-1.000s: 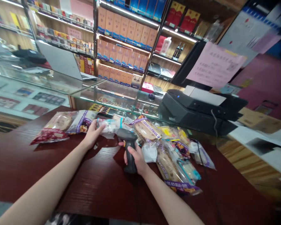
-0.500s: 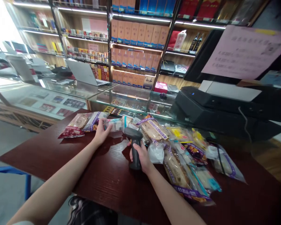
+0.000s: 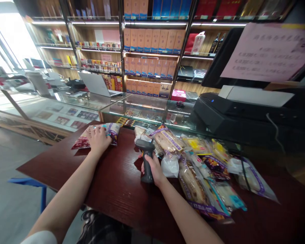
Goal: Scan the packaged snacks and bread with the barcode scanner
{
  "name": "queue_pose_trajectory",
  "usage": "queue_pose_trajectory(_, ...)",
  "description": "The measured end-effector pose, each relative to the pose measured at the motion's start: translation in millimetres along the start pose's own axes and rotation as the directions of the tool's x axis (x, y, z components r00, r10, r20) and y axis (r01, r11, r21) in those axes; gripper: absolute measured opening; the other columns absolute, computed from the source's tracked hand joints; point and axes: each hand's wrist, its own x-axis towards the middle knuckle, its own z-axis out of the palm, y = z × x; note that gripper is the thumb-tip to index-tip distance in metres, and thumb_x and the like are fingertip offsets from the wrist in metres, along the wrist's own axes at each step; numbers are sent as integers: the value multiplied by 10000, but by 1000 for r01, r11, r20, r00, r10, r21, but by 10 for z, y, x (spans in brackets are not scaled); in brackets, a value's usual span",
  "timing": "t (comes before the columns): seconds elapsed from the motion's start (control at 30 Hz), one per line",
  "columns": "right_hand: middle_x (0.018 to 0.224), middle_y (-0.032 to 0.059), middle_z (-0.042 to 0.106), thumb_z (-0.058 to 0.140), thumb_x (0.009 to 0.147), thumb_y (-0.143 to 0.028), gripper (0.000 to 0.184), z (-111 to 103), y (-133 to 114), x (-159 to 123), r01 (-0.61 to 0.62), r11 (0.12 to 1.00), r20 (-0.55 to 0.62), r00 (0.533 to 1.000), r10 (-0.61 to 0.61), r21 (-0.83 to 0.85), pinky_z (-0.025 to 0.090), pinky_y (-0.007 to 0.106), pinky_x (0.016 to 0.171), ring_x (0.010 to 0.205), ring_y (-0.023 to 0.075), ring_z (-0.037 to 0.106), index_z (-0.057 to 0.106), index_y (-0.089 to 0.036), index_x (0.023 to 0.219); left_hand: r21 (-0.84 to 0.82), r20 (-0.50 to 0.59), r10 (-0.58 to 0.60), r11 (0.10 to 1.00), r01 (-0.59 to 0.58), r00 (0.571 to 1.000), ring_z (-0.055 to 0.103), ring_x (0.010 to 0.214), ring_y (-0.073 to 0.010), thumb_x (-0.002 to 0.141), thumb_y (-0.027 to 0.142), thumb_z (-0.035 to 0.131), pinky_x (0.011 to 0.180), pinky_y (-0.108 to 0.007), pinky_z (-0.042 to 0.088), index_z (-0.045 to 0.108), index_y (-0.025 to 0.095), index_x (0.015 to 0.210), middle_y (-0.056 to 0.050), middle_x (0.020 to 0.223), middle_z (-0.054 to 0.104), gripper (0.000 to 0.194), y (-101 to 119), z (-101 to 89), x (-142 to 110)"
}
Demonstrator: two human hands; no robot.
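Note:
My right hand (image 3: 154, 166) is wrapped round the handle of a black barcode scanner (image 3: 147, 162), held upright over the dark wooden table (image 3: 117, 193). My left hand (image 3: 99, 138) lies over two bread bags at the table's left, its fingers curled down on a clear food packet. Only light-blue bits of that packet show between and behind the fingers. One bread bag (image 3: 80, 142) has a red print at its end; the other bag (image 3: 114, 132) is white and purple. A crumpled white plastic piece (image 3: 169, 166) lies just right of the scanner.
Several packaged breads, among them a long purple-edged one (image 3: 193, 183), are heaped on the right. Behind them stand a glass counter (image 3: 142, 105), a black printer-like machine (image 3: 218, 112) and a screen with a pink paper (image 3: 266, 54). A laptop (image 3: 95, 83) sits further left.
My left hand has moved left with the clear packet, from beside the scanner to over the two bread bags. My right hand keeps the scanner in about the same place. The view has shifted slightly.

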Motion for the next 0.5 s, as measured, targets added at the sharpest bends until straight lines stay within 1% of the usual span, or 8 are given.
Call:
queue_pose_trajectory(0.1,946,29,701,629,777,-468,367,10,8,-4,13,1000,-20,1000,-13,-4,408,197,355,397,59,531,505,-190,983,38,-31,6,999,-4,1000,398,1306,-449,798,307,529,1103,-706,73,606,144,1144,-212,1224,584,390,43,12,-12)
queue_pose_trajectory(0.17,932,24,700,638,770,-472,379,13,-5,-10,26,999,-29,999,-27,-26,414,199,358,398,61,536,508,-188,985,26,-60,63,998,-61,996,370,1348,-428,844,363,505,1118,-701,52,594,141,1183,-211,1299,548,415,84,0,-21)
queue_pose_trajectory(0.23,780,-5,683,632,783,-474,376,8,-39,-17,53,997,-40,998,-55,-47,412,194,365,388,68,523,512,-183,987,-34,-45,202,979,-203,978,374,1370,-374,882,378,480,1156,-649,82,567,151,1252,-191,1363,510,443,135,-5,-35)
queue_pose_trajectory(0.27,704,-22,660,626,793,-473,367,2,-62,-20,74,996,-52,996,-76,-52,411,192,369,384,71,516,515,-181,986,-84,-9,304,949,-304,953,395,1367,-341,899,369,467,1173,-612,114,550,162,1291,-176,1381,502,451,166,-1,-46)
queue_pose_trajectory(0.33,652,-37,636,618,807,-462,344,-16,-107,-18,120,992,-103,987,-124,-44,417,191,374,388,76,515,515,-186,985,-205,97,532,838,-506,841,438,1347,-288,929,350,441,1186,-545,186,509,194,1369,-148,1406,500,472,241,28,-82)
queue_pose_trajectory(0.4,734,-21,665,624,802,-448,332,-36,-140,-8,153,988,-180,971,-154,-19,418,194,365,397,74,525,510,-196,986,-311,199,700,709,-633,686,437,1358,-270,954,358,423,1178,-521,232,460,227,1438,-137,1458,471,503,322,79,-134)
queue_pose_trajectory(0.47,853,0,688,629,792,-436,330,-48,-150,4,166,986,-237,958,-160,5,413,197,352,404,69,537,504,-204,990,-373,272,777,629,-683,567,384,1408,-278,970,389,415,1164,-522,264,422,254,1477,-138,1530,399,525,387,141,-191)
queue_pose_trajectory(0.5,891,7,690,630,788,-432,328,-49,-147,9,168,986,-248,955,-161,8,411,198,348,405,68,541,502,-205,989,-387,299,792,611,-690,533,357,1428,-282,975,405,411,1162,-530,266,415,266,1484,-137,1557,363,528,409,171,-216)
